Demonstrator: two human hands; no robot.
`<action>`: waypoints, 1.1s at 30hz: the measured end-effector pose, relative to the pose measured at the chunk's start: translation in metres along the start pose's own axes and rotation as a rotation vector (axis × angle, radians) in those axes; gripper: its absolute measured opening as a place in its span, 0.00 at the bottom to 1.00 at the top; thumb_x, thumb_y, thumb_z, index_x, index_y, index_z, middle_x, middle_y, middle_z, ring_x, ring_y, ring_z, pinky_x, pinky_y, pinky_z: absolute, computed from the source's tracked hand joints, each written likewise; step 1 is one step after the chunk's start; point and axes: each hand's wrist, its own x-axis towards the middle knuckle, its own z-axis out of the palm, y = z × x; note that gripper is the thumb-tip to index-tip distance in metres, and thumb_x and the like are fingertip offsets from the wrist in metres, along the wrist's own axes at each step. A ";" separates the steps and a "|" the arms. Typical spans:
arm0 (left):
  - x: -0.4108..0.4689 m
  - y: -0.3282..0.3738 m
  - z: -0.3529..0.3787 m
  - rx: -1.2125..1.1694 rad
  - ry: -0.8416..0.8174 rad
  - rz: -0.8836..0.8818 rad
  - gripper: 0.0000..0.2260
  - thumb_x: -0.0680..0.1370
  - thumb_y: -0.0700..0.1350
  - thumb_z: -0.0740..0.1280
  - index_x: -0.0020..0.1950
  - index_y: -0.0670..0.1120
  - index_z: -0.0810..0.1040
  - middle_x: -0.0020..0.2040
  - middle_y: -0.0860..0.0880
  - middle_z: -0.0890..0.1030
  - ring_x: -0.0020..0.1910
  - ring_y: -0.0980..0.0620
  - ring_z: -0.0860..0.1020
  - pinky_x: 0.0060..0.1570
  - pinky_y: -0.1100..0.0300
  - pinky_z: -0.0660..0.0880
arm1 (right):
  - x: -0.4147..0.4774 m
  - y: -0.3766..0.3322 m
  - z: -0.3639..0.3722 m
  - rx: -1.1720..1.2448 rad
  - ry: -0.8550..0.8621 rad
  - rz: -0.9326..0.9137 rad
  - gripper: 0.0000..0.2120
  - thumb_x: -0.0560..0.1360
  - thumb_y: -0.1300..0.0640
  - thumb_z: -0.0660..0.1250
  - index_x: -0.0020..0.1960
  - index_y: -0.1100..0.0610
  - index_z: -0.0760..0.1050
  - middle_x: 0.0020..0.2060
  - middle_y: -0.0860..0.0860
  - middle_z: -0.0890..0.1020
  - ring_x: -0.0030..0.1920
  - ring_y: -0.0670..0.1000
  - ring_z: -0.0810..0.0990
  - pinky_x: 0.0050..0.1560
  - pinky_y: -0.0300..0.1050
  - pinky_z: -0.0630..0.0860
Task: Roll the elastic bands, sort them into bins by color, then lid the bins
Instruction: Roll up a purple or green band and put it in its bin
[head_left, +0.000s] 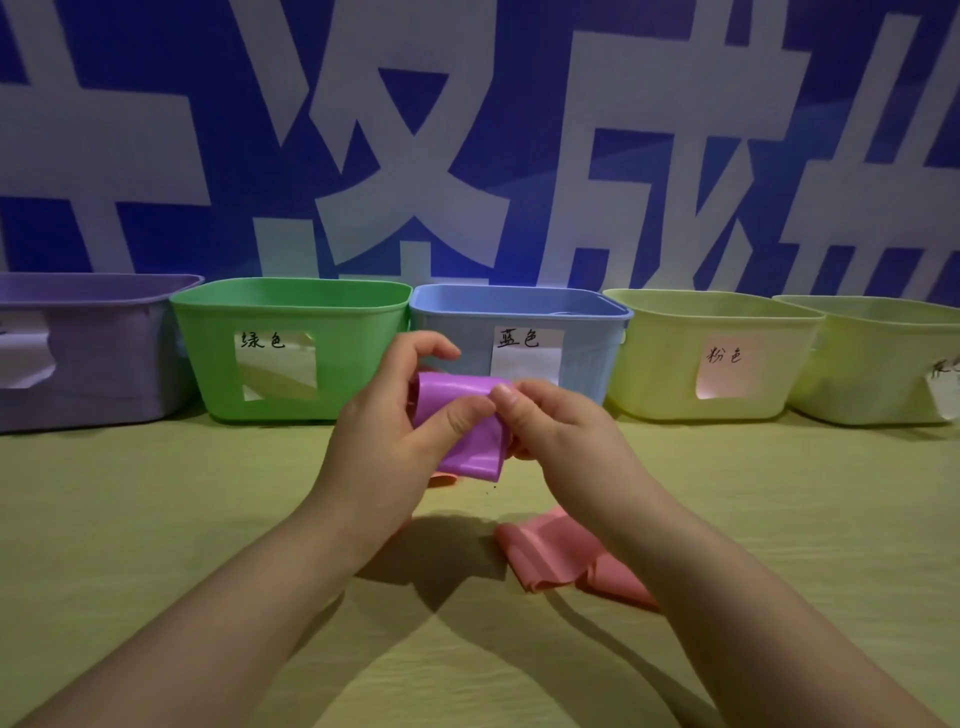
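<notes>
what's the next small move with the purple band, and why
Probably roll up the loose tail: the left hand and right hand both pinch the purple band, and its lower end hangs unrolled. Then it likely goes in the purple bin, far left.

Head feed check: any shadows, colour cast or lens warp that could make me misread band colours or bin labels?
Head view: dim, with a blue cast from the backdrop; the forearms throw dark shadows on the table beside the pink band; the purple band reads clearly; wide-angle warp tilts the purple bin and the far-right bin, whose label is cut off.
</notes>
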 end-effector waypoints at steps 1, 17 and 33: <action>0.000 0.000 0.000 -0.009 -0.016 0.014 0.14 0.64 0.56 0.66 0.48 0.57 0.71 0.42 0.52 0.77 0.37 0.59 0.78 0.29 0.70 0.73 | 0.000 -0.001 -0.001 -0.001 0.009 0.018 0.15 0.79 0.47 0.56 0.40 0.51 0.76 0.32 0.46 0.79 0.35 0.43 0.76 0.47 0.45 0.75; 0.001 -0.003 -0.005 0.175 0.187 0.036 0.29 0.62 0.69 0.57 0.31 0.42 0.76 0.22 0.49 0.73 0.23 0.53 0.72 0.25 0.62 0.67 | -0.002 0.000 0.001 0.153 -0.034 -0.064 0.06 0.72 0.58 0.69 0.48 0.51 0.77 0.40 0.50 0.83 0.39 0.43 0.80 0.44 0.38 0.78; 0.044 0.001 -0.148 0.265 0.105 0.045 0.20 0.66 0.67 0.65 0.44 0.52 0.77 0.38 0.52 0.79 0.39 0.50 0.77 0.42 0.44 0.76 | 0.071 -0.076 0.105 -0.008 -0.096 -0.232 0.05 0.78 0.50 0.60 0.49 0.48 0.73 0.35 0.46 0.79 0.33 0.40 0.76 0.38 0.39 0.76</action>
